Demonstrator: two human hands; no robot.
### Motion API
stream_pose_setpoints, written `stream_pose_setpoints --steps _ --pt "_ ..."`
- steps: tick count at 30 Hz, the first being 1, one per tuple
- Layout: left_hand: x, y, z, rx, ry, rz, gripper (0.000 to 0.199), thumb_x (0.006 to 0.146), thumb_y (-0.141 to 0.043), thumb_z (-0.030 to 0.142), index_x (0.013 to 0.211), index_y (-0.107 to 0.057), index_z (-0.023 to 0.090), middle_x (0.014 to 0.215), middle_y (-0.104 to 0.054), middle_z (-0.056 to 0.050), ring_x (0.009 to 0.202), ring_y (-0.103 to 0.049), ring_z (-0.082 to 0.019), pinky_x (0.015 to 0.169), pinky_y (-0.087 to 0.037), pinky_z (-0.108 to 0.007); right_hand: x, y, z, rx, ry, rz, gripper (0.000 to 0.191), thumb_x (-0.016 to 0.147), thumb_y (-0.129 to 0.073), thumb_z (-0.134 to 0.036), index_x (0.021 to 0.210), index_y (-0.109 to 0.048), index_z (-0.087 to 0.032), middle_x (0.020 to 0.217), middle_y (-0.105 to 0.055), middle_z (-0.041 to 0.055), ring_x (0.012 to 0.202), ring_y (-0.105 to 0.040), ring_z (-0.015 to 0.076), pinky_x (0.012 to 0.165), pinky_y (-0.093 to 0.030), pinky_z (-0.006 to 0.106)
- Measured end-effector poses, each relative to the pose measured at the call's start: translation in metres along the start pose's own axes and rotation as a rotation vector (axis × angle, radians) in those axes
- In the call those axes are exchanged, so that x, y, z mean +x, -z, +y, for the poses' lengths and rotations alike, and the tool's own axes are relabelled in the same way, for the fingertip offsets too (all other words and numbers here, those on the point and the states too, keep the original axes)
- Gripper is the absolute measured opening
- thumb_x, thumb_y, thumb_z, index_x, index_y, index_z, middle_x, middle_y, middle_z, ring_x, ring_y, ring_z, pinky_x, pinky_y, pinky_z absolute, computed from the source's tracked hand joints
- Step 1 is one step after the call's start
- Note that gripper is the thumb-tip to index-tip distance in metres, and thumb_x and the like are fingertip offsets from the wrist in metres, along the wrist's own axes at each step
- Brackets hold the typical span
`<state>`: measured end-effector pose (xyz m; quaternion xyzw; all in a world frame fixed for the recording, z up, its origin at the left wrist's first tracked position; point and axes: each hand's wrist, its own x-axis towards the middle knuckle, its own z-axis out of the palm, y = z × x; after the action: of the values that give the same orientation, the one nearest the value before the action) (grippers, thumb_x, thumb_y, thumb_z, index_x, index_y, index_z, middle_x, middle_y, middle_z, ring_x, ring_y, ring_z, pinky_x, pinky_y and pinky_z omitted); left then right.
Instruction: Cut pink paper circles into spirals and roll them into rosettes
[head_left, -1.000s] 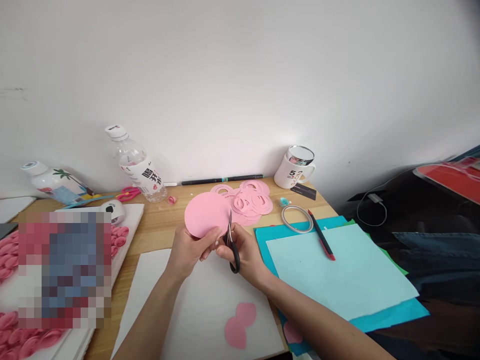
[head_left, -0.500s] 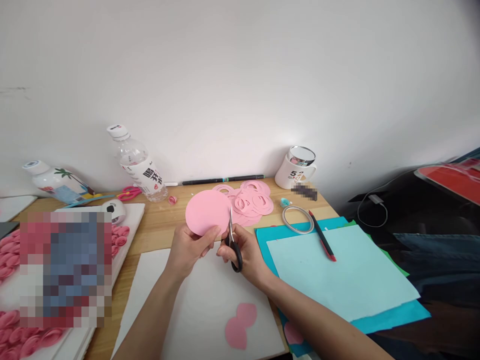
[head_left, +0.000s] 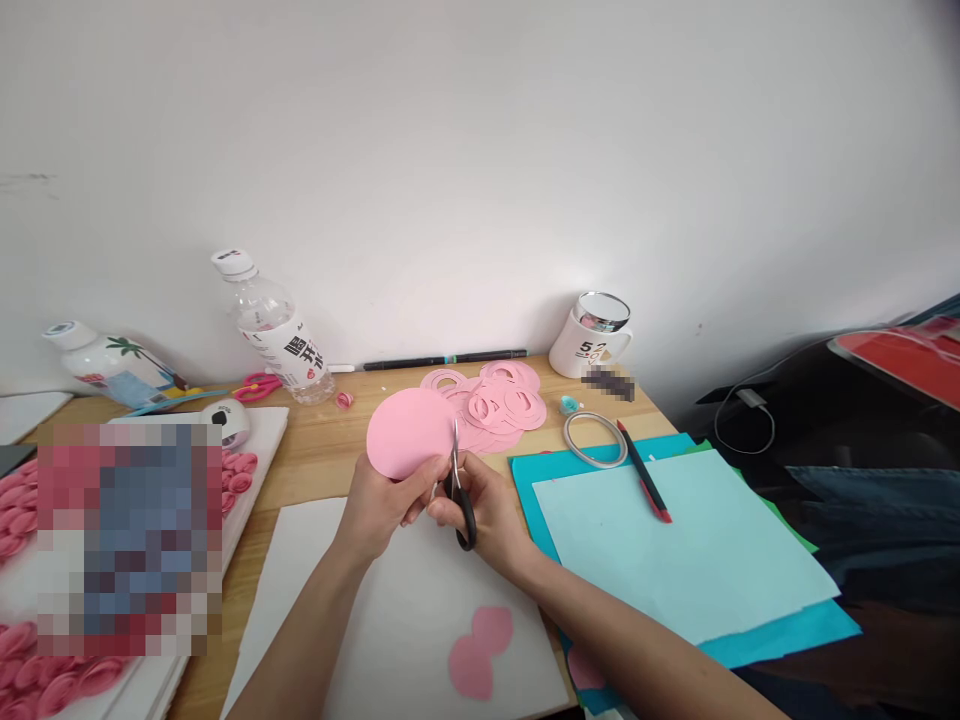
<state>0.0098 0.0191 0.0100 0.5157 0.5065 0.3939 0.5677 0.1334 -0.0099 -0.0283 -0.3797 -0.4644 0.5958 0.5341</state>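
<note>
A round pink paper disc point(head_left: 411, 430) is pinched at its lower edge by my left hand point(head_left: 381, 505). My right hand point(head_left: 486, 510) is closed round black-handled scissors point(head_left: 461, 505), whose blades point up along the disc's right edge. Just behind the disc lies a heap of pink paper rings point(head_left: 510, 405). Below my hands is a white board point(head_left: 405, 620), with two joined pink paper pieces point(head_left: 480, 652) near its lower right part.
Left stand a clear bottle point(head_left: 281, 335) and a board of pink paper roses point(head_left: 240, 475). Right are a white mug point(head_left: 585, 345), a tape roll point(head_left: 596, 462), a black-and-red pen point(head_left: 645, 475) and light blue sheets point(head_left: 682, 550). Black pens point(head_left: 446, 359) lie along the wall.
Both hands, with the disc and scissors, have shifted slightly left and down. The scissors' blades look closer together.
</note>
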Motion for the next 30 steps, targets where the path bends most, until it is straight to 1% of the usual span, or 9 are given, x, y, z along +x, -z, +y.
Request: stream_pose_setpoints --steps 3,7,12,15,19,22,25,30 --pt "0.000 -0.001 0.002 0.025 -0.001 -0.009 0.026 0.066 -0.065 0.030 0.053 -0.049 0.015 0.036 -0.036 0.007 0.032 -0.029 -0.004 0.032 -0.020 -0.019 0.001 0.003 0.000 -0.045 0.057 0.036 0.043 0.057 -0.077 -0.043 0.076 -0.045 -0.020 0.063 -0.048 -0.0040 0.056 -0.043 0.0101 0.053 -0.036 0.024" --pt "-0.001 -0.001 0.004 -0.013 -0.010 -0.001 0.023 0.064 -0.067 0.029 0.058 -0.050 0.015 0.038 -0.035 0.008 0.033 -0.029 -0.004 0.032 -0.018 -0.019 0.001 0.005 0.002 -0.050 0.073 0.022 0.042 0.059 -0.076 -0.041 0.076 -0.045 -0.019 0.063 -0.046 -0.0047 0.056 -0.041 0.0094 0.052 -0.034 0.023" --pt "-0.001 0.000 0.005 -0.012 0.003 -0.003 0.022 0.063 -0.067 0.028 0.057 -0.051 0.014 0.039 -0.035 0.007 0.034 -0.028 -0.004 0.033 -0.019 -0.019 0.001 0.006 0.004 -0.070 0.051 0.026 0.042 0.060 -0.075 -0.043 0.079 -0.046 -0.019 0.062 -0.046 -0.0048 0.056 -0.041 0.0095 0.051 -0.033 0.023" --pt "0.000 0.001 0.002 -0.008 0.003 0.006 0.022 0.064 -0.066 0.030 0.057 -0.054 0.013 0.039 -0.034 0.007 0.035 -0.028 -0.004 0.034 -0.019 -0.019 0.001 0.005 0.003 -0.056 0.028 0.020 0.041 0.061 -0.074 -0.042 0.081 -0.046 -0.019 0.061 -0.046 -0.0049 0.055 -0.040 0.0092 0.050 -0.032 0.022" --pt "0.002 0.004 -0.003 -0.008 -0.009 -0.009 0.023 0.065 -0.066 0.032 0.059 -0.056 0.012 0.039 -0.034 0.006 0.036 -0.028 -0.005 0.034 -0.019 -0.019 0.000 0.005 0.000 -0.032 -0.002 0.014 0.039 0.062 -0.073 -0.039 0.081 -0.046 -0.020 0.059 -0.046 -0.0053 0.051 -0.037 0.0083 0.047 -0.030 0.021" --pt "0.004 0.007 -0.006 0.012 -0.021 -0.020 0.026 0.067 -0.066 0.033 0.057 -0.053 0.013 0.039 -0.035 0.006 0.037 -0.028 -0.005 0.035 -0.019 -0.019 0.000 0.004 -0.002 -0.023 -0.028 0.020 0.039 0.061 -0.074 -0.039 0.080 -0.045 -0.020 0.056 -0.047 -0.0060 0.050 -0.038 0.0082 0.045 -0.030 0.021" --pt "0.004 0.009 -0.008 0.031 -0.030 -0.026 0.029 0.069 -0.064 0.032 0.053 -0.048 0.014 0.038 -0.033 0.007 0.037 -0.026 -0.004 0.036 -0.019 -0.020 -0.001 0.003 -0.002 -0.018 -0.044 0.029 0.037 0.061 -0.074 -0.037 0.079 -0.045 -0.020 0.056 -0.049 -0.0061 0.048 -0.041 0.0079 0.045 -0.033 0.021" --pt "0.004 0.009 -0.007 0.032 -0.051 -0.029 0.030 0.071 -0.062 0.029 0.051 -0.045 0.015 0.037 -0.033 0.007 0.036 -0.028 -0.004 0.037 -0.020 -0.020 -0.001 0.003 -0.002 -0.029 -0.054 0.041 0.037 0.061 -0.073 -0.039 0.077 -0.046 -0.020 0.054 -0.051 -0.0062 0.043 -0.044 0.0077 0.044 -0.035 0.021"
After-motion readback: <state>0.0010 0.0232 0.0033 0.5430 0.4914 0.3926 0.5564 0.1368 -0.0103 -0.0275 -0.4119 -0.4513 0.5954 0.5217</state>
